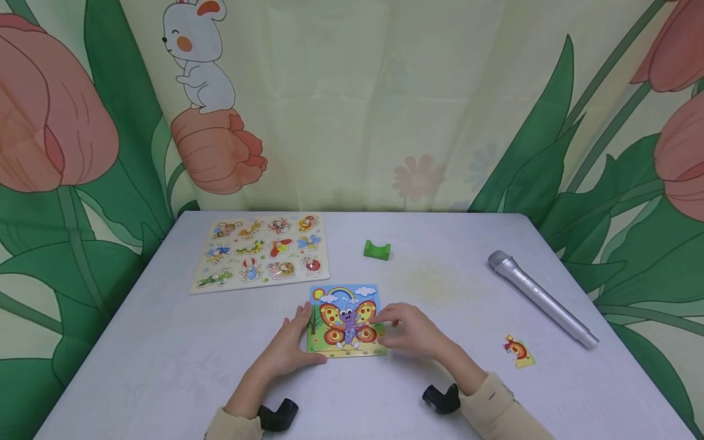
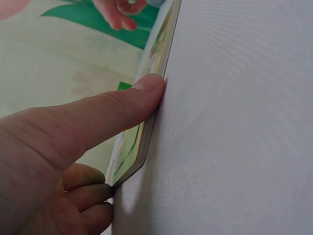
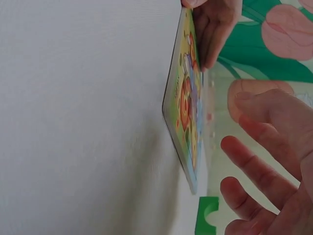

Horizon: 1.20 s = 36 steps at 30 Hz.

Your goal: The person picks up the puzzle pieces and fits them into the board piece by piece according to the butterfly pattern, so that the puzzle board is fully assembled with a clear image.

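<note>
A square butterfly puzzle board (image 1: 350, 315) lies flat on the table in the head view. My left hand (image 1: 286, 345) holds it at the near left corner. In the left wrist view the thumb (image 2: 117, 110) lies along the board's front edge, and the other fingers bend against its left side. Above the board's right side, my right hand (image 1: 412, 330) hovers with fingers loosely bent. The right wrist view shows nothing between those fingers (image 3: 259, 171). Farther right on the table lies a loose puzzle piece (image 1: 518, 351) with a red and yellow swirl.
An insect peg puzzle (image 1: 264, 252) sits at the back left. Behind the butterfly board stands a green notched block (image 1: 377, 249). A silver microphone (image 1: 541, 298) lies slantwise at the right. A printed curtain (image 1: 352, 104) hangs behind the white table (image 1: 165, 348).
</note>
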Each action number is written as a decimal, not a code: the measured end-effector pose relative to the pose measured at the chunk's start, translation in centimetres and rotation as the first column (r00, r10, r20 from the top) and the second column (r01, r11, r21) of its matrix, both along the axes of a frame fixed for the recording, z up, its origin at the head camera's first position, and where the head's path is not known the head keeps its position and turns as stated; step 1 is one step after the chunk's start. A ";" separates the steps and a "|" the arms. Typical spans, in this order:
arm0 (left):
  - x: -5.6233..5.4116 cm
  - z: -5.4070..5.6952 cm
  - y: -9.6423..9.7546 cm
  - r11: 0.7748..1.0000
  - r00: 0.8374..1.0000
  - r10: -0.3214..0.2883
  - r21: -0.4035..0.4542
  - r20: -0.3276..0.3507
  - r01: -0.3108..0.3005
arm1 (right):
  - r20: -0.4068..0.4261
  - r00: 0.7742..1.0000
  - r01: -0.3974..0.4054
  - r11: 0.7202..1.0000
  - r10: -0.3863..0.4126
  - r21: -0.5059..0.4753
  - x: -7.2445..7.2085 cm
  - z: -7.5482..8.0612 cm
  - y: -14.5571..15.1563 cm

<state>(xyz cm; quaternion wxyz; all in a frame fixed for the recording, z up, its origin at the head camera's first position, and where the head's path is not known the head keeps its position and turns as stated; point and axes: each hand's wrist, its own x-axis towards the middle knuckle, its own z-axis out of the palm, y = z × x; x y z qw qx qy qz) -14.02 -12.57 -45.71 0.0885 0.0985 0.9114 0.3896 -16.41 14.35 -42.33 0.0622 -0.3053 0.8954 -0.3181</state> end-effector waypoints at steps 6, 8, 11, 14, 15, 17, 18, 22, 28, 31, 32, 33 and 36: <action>0.0 0.0 0.0 1.000 1.000 0.000 0.001 0.006 0.000 | 0.016 0.998 0.067 0.997 -0.067 -0.044 0.4 0.4 2.2; 0.0 0.1 0.0 1.000 1.000 -0.002 0.003 0.007 0.002 | 0.012 0.996 0.093 0.994 -0.092 -0.051 0.6 0.5 3.0; -0.1 0.1 0.1 1.000 1.000 -0.004 0.008 0.006 0.004 | 0.008 0.992 0.129 0.990 -0.129 -0.062 0.9 0.5 4.3; -0.1 0.1 0.1 1.000 1.000 -0.006 0.012 0.005 0.006 | 0.002 0.987 0.161 0.984 -0.162 -0.076 1.2 0.4 5.6; -0.1 0.1 0.1 1.000 1.000 -0.005 0.013 0.004 0.005 | -0.002 0.985 0.172 0.982 -0.173 -0.077 1.3 0.4 6.1; -0.1 0.1 0.1 1.000 1.000 -0.004 0.011 0.006 0.004 | -0.013 0.980 0.196 0.978 -0.197 -0.075 1.6 0.3 6.9; -0.1 0.2 0.1 1.000 1.000 -0.004 0.011 0.006 0.004 | -0.022 0.977 0.208 0.975 -0.211 -0.075 1.7 0.3 7.4; -0.1 0.1 0.1 1.000 1.000 -0.002 0.011 0.008 0.002 | -0.053 0.962 0.263 0.963 -0.267 -0.065 2.2 0.3 9.1; -0.2 -0.1 0.1 1.000 1.000 -0.003 0.007 0.003 0.003 | -0.085 0.940 0.329 0.944 -0.330 -0.016 2.7 0.5 11.5; -0.2 -0.2 0.1 1.000 1.000 0.001 0.009 0.008 -0.001 | -0.074 0.934 0.353 0.935 -0.351 0.021 3.0 0.6 12.5; -0.2 -0.2 0.0 1.000 1.000 0.003 0.008 0.009 -0.003 | -0.070 0.932 0.360 0.932 -0.357 0.037 3.1 0.6 12.8; -0.1 -0.2 0.0 1.000 1.000 0.004 0.008 0.010 -0.004 | -0.064 0.929 0.367 0.929 -0.364 0.052 3.2 0.6 13.2; 0.0 -0.2 0.0 1.000 1.000 0.007 0.008 0.010 -0.007 | -0.065 0.928 0.372 0.925 -0.368 0.079 3.5 0.6 14.2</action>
